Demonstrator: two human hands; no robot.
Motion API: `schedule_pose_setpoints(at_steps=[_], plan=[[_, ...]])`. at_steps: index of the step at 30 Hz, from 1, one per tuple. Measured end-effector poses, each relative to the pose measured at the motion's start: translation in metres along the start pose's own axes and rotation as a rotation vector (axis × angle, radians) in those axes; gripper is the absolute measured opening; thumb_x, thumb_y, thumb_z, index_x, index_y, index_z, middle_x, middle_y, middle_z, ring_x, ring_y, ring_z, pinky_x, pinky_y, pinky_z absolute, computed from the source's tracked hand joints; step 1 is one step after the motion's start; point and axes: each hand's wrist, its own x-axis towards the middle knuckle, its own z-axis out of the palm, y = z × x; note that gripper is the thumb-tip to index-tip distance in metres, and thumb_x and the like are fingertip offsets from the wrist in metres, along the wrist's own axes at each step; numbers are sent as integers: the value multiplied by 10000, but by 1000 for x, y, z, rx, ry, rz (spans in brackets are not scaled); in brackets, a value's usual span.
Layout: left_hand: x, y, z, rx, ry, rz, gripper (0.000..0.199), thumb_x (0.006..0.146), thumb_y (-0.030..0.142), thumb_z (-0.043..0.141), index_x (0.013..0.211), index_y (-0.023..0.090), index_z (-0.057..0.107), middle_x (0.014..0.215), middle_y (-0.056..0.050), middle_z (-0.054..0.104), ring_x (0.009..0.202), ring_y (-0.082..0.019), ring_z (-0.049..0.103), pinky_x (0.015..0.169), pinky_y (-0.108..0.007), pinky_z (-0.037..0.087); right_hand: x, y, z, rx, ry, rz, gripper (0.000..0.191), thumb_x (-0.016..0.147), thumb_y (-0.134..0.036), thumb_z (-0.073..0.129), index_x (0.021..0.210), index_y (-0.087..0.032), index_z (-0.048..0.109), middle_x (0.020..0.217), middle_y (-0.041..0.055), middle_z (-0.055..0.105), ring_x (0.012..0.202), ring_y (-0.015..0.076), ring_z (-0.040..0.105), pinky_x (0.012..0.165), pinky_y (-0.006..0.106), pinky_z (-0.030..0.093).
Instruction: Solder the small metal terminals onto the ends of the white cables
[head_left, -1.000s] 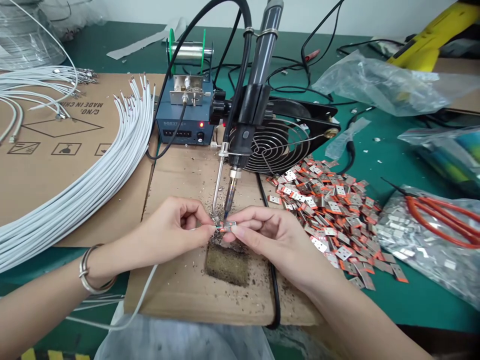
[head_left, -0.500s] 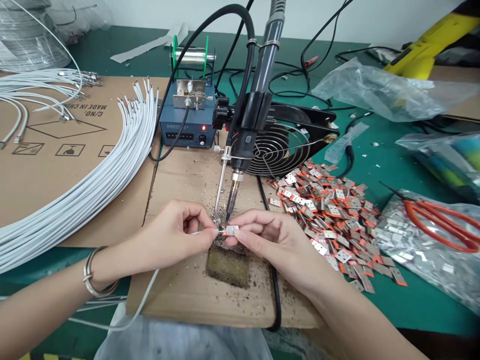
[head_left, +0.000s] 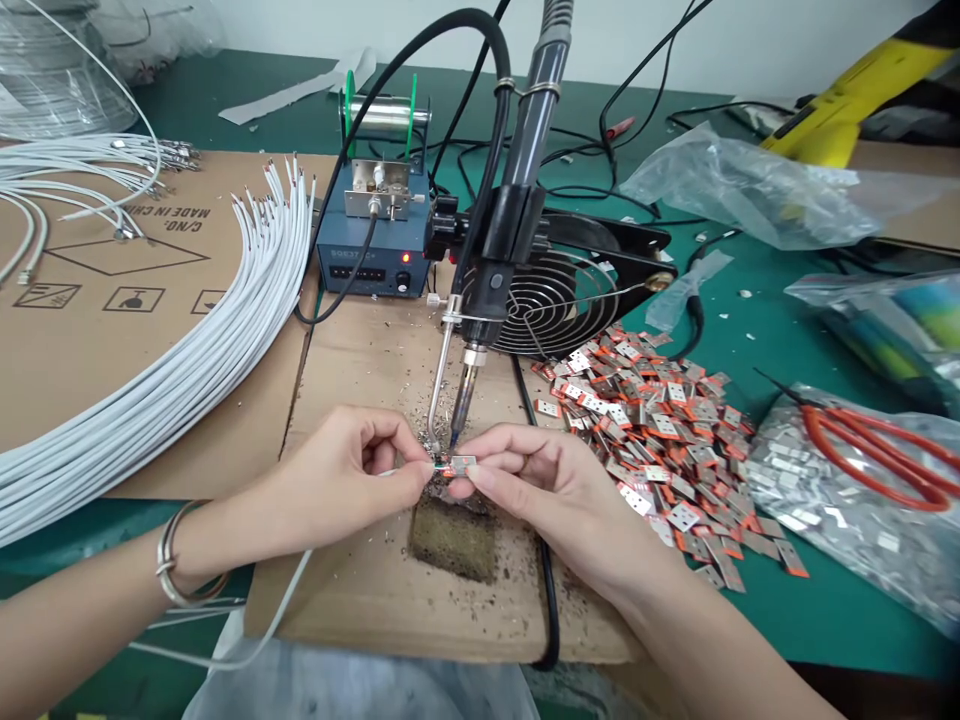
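My left hand (head_left: 367, 470) pinches the end of a white cable (head_left: 289, 605), whose thin coloured wires reach toward a small metal USB connector (head_left: 461, 464) with an orange-red end. Thumb and fingers of my right hand (head_left: 540, 485) are closed on that connector. Wires and connector meet just under the tip of a clamped soldering iron (head_left: 463, 400); whether the tip touches them I cannot make out. Beside the iron, a thin metal solder feed tube (head_left: 442, 375) ends close to the same spot. Below the fingers lies a brown sponge (head_left: 452, 540) on the cardboard.
A blue solder feeder (head_left: 375, 245) with a solder spool (head_left: 382, 110) stands behind, beside a black fan (head_left: 570, 290). Loose USB connectors (head_left: 667, 430) are heaped at right, near red-handled scissors (head_left: 870, 450) on a plastic bag. White cables (head_left: 225, 350) lie bundled at left.
The connector has tilted slightly and shifted a little down under the iron tip. Both hands keep their grip. The whole view has drifted slightly.
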Motion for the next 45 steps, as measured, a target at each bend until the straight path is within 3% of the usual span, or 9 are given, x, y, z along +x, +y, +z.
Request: schedule_pose_setpoints(at_steps=[9,22,33,40,45], plan=[[1,-9,0,102,7,14,177,773,294,529,738,133,594,524,45,357,489,-71,302,447,-200,234,0,-1,4,-137,65,17,137,737,-222,672,819,-125,620,707,56,687,663,98,653,613,153,495],[-3,-7,2,58,4,27,171,771,287,534,752,131,603,525,48,335,489,-68,289,449,-198,225,-3,-1,2,-75,11,7,135,748,-228,673,823,-132,618,735,38,688,697,63,648,648,104,476],[-3,-7,2,23,-9,36,170,772,283,530,747,129,597,528,47,336,493,-68,288,455,-198,228,-3,0,0,-109,8,-42,113,751,-221,670,824,-144,630,724,51,689,683,96,656,634,156,504],[0,-12,2,140,14,49,183,774,291,516,753,138,612,541,42,365,508,-75,309,463,-198,238,0,1,3,-146,48,20,147,714,-231,688,798,-130,621,705,51,686,659,81,646,611,137,482],[-3,-11,2,166,7,51,194,788,298,495,767,140,606,561,35,399,520,-83,333,472,-202,242,-2,1,4,-211,59,26,161,698,-232,680,798,-131,605,712,62,682,670,111,645,611,187,485]])
